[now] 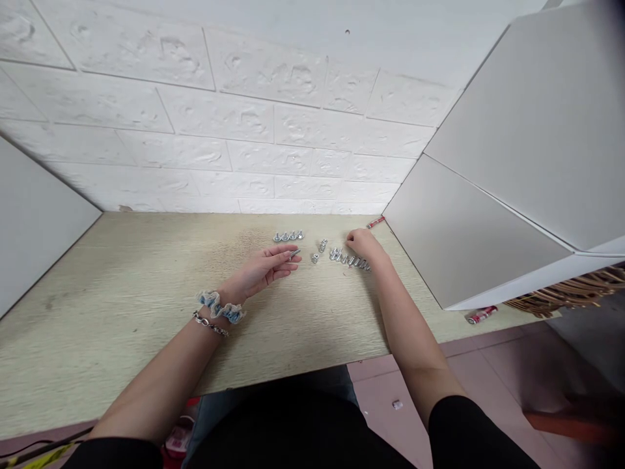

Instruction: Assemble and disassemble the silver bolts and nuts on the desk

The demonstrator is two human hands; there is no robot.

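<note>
My left hand is closed in a pinch on a small silver bolt, thumb on top and the other fingers stretched out below. My right hand has its fingers curled in just behind a cluster of silver bolts; whatever its fingertips hold is hidden. Beyond the left fingertips, several bolts stand in a short row with their shanks up. Between the two hands lie more small metal pieces, with another piece closer to me.
The pale wooden tabletop runs up to a white brick-pattern wall. Grey-white panels stand on the right. A red battery lies by their far corner, another red battery near the table's front edge beside copper-coloured rods.
</note>
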